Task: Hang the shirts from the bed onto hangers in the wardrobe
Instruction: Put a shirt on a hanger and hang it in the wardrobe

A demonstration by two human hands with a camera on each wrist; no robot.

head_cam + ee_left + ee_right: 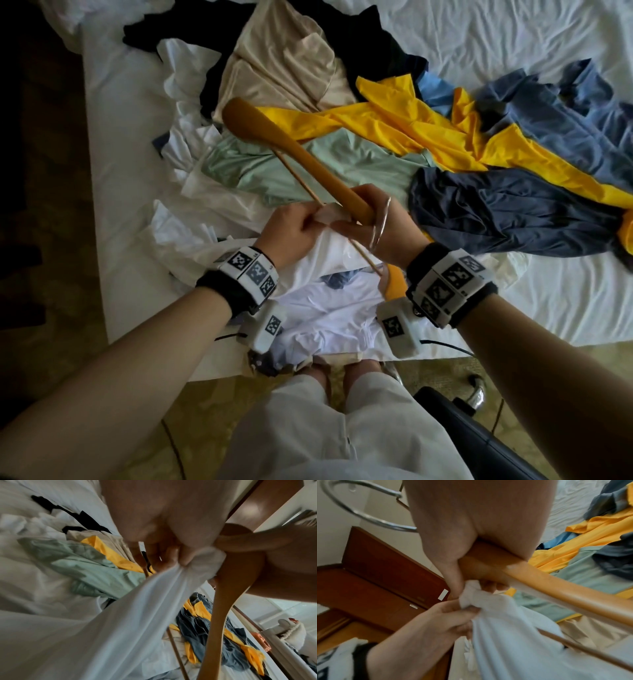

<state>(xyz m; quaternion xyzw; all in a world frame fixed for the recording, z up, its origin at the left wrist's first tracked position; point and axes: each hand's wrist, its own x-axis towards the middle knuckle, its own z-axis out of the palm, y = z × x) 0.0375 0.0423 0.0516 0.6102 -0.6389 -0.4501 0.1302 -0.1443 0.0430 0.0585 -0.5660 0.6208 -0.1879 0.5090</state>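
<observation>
A wooden hanger (301, 157) with a metal hook (380, 222) points away over the bed. My right hand (380, 222) grips its middle (489, 559). A white shirt (329, 298) hangs below the hanger, bunched at the top. My left hand (294, 226) pinches that bunched white cloth (204, 559) right beside the hanger's neck. In the right wrist view the left hand's fingers (453, 615) curl round the shirt (513, 635). One hanger arm (221, 615) runs down inside the cloth; the thin crossbar (583, 646) shows beside it.
A heap of shirts lies on the white bed (513, 41): beige (281, 65), yellow (411, 120), mint green (274, 164), navy (513, 212), blue (565, 113). Dark wooden furniture (376, 574) stands to the left. A black chair (472, 425) is near my legs.
</observation>
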